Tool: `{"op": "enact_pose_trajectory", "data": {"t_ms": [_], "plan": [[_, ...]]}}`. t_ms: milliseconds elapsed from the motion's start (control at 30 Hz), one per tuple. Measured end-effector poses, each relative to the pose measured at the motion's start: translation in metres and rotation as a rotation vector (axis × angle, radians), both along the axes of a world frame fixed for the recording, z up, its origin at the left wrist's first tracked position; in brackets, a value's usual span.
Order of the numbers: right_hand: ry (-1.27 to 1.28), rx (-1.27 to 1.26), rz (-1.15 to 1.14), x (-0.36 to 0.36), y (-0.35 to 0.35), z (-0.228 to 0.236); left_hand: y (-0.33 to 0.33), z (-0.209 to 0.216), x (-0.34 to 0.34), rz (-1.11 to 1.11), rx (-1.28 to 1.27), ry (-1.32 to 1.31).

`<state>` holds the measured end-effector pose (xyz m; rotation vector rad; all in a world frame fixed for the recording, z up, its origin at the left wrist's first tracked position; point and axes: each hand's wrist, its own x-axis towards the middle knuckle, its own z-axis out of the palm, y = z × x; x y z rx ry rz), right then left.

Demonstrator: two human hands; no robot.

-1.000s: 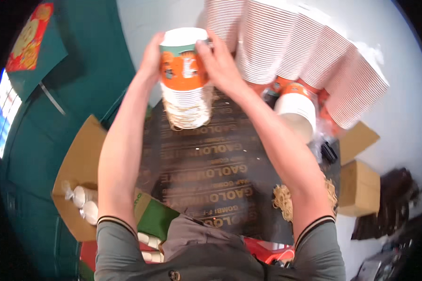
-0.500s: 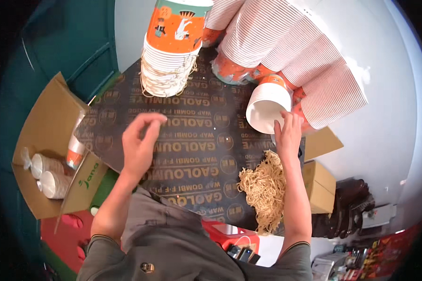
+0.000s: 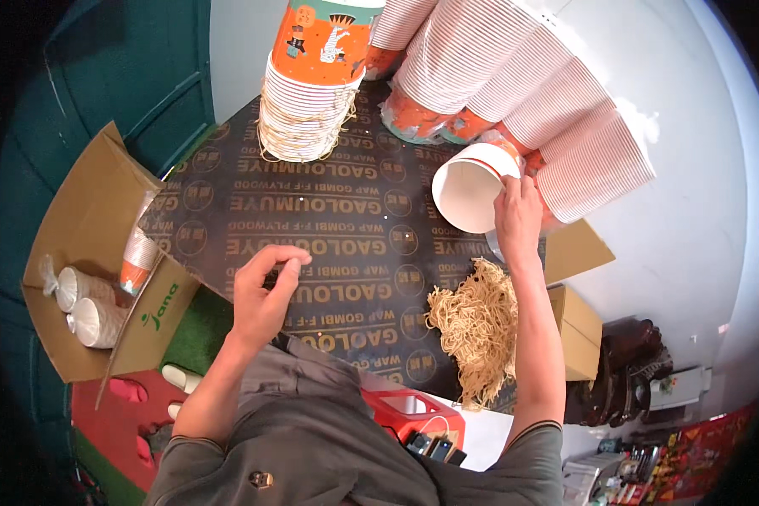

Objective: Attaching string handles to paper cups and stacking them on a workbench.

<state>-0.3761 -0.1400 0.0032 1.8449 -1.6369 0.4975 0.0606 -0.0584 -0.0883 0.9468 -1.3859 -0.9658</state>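
My right hand (image 3: 519, 211) has its fingers closed on the rim of a white-lined paper bucket (image 3: 466, 196), which lies on its side with its mouth toward me. My left hand (image 3: 266, 291) hovers over the dark board table, fingers loosely curled with a gap to the thumb and nothing between them. Beyond it stands a stack of paper buckets (image 3: 299, 118), orange and green on top, with loops of tan string hanging round the white rims. A tangled heap of tan string (image 3: 476, 325) lies near my right forearm.
Tall plastic-wrapped stacks of paper buckets (image 3: 472, 59) line the far right. The printed dark table (image 3: 337, 244) ends near my waist. At left, an open cardboard box (image 3: 84, 228) holds several wrapped cups. A red stool (image 3: 409, 405) stands below the near edge.
My right hand has gone from beside the lying bucket's mouth to gripping its rim, and the bucket has tilted slightly. My left hand has drawn back nearer to me.
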Motion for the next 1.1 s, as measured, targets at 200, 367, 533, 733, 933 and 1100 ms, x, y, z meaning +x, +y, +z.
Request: {"op": "enact_pose_trajectory", "data": {"t_ms": [200, 367, 533, 733, 933, 1100], "plan": [[0.051, 0.016, -0.057, 0.016, 0.009, 0.005, 0.002, -0.002, -0.006, -0.089, -0.057, -0.056], [0.057, 0.012, -0.105, 0.029, 0.017, 0.015, 0.007, 0.011, -0.019, -0.146, 0.006, -0.056], [-0.022, -0.073, -0.054, 0.038, 0.018, 0.021, 0.007, 0.02, -0.039, -0.2, -0.081, -0.099], [-0.422, 0.124, -0.002, 0.072, 0.04, 0.049, 0.008, 0.032, -0.047, -0.214, -0.226, -0.156], [-0.912, 0.692, 0.303, 0.125, 0.07, 0.015, 0.016, 0.03, -0.042, -0.053, -0.464, -0.256], [-0.868, 0.603, 0.319, 0.128, 0.089, 0.011, 0.008, 0.02, -0.036, -0.089, -0.405, -0.269]]}}
